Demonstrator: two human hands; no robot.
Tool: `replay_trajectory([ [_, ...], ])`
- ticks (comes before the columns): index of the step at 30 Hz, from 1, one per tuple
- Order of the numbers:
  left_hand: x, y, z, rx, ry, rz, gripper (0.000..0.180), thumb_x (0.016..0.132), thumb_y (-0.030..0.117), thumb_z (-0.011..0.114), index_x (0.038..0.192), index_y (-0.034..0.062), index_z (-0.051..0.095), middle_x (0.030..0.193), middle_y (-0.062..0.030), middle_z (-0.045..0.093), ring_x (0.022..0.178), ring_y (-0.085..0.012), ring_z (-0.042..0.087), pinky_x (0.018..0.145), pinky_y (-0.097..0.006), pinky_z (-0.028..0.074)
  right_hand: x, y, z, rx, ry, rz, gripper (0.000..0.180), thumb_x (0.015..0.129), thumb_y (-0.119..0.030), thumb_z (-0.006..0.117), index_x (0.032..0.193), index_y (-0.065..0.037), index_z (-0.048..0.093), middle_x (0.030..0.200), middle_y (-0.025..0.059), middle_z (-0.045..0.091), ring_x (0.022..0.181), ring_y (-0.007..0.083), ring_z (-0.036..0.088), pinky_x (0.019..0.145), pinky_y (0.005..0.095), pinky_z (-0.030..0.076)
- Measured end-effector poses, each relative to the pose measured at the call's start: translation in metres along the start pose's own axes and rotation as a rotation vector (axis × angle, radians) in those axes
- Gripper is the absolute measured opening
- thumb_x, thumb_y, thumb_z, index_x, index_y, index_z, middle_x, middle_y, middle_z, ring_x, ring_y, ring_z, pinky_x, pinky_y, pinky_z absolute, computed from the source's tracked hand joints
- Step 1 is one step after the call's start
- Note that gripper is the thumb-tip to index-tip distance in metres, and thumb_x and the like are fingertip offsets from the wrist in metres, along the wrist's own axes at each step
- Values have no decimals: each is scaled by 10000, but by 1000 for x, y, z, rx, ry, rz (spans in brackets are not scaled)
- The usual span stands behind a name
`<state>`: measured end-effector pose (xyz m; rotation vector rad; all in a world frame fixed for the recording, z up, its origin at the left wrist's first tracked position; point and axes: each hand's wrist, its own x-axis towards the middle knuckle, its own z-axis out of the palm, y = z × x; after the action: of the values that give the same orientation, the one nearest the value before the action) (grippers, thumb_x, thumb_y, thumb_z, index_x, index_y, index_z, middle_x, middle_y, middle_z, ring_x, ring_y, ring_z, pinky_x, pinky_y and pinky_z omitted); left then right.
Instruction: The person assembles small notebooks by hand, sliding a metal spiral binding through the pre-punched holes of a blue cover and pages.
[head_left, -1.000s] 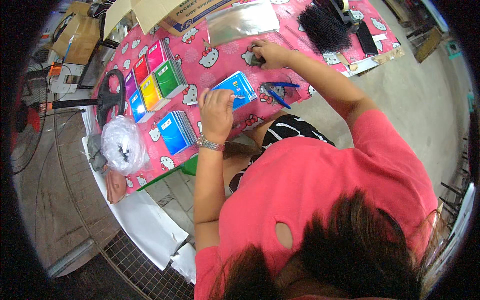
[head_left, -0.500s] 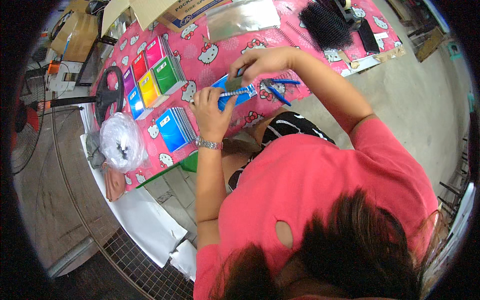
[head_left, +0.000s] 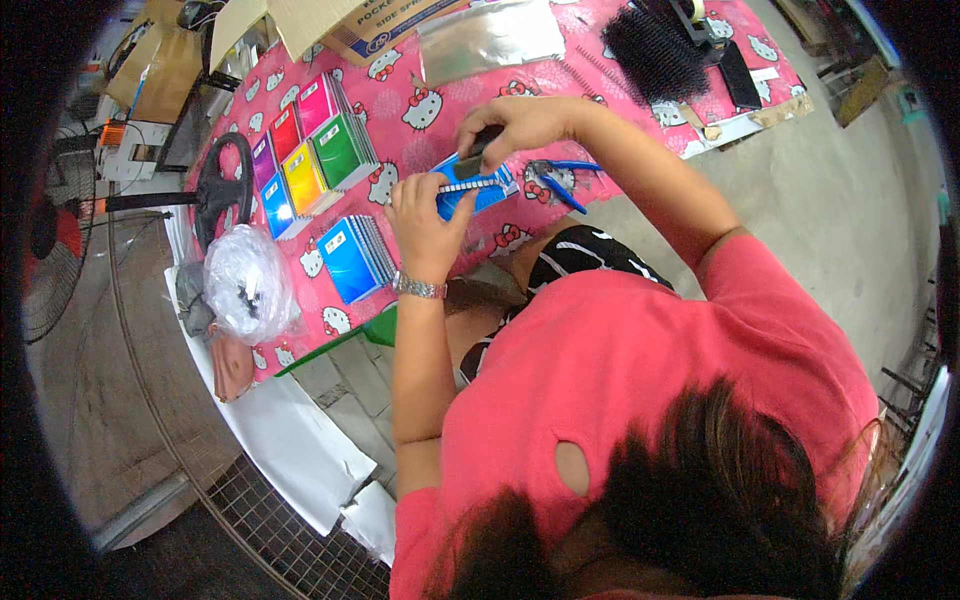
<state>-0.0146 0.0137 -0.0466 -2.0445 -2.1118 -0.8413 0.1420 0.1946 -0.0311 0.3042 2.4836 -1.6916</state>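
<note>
A brown cardboard box [head_left: 375, 25] with printed side panels stands at the far edge of the pink tabletop [head_left: 440, 110]. Just right of the box lies a flat silver foil pouch [head_left: 490, 38]. Well below and left of the box, at the tabletop's near left end, sits a crumpled clear plastic bag [head_left: 245, 285]. Small white labels mark the coloured notebooks [head_left: 305, 165] below the box.

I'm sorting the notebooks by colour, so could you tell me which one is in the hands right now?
The blue notebook, held by the left hand and right hand; the other notebooks lie in stacks on the table.
</note>
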Motion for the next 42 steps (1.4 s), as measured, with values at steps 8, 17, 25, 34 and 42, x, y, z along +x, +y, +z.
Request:
replay_trajectory([
  [8,-1,-23,-11,-162,29,-53,321,718,213,780,935,54,604,946,-118,557,948,-311,526,847,-411,407,17,6,1,371,32,-156,466,758,-223,669,1163,0,616,1137,87,631,1102,162,552,982,309,404],
  [17,-2,-35,-13,-378,-57,-232,234,810,164,739,945,27,605,906,-70,603,804,-177,577,717,-297,465,25,-7,3,643,-110,-221,407,787,-190,652,1145,0,625,1108,52,639,1052,122,552,947,282,409],
  [25,-7,-40,-2,-633,-26,-440,205,847,149,717,974,25,616,878,-47,629,681,-110,572,598,-247,456,7,129,11,-747,705,343,678,704,-371,761,1326,-241,524,1372,117,474,1271,420,407,1017,531,355],
  [34,-29,-38,12,-849,205,-659,254,905,119,661,1109,-6,576,904,-62,622,627,-110,586,558,-242,489,-76,99,131,-685,780,339,672,738,-365,737,1297,-77,499,1270,173,505,1216,376,454,997,496,377],
  [42,-27,-32,14,-737,221,-538,243,914,79,635,1134,-15,595,940,-57,644,704,-92,596,606,-222,495,-52,-1,114,-297,896,-269,552,723,-274,710,1221,-79,573,1112,163,574,1041,373,539,910,457,437],
])
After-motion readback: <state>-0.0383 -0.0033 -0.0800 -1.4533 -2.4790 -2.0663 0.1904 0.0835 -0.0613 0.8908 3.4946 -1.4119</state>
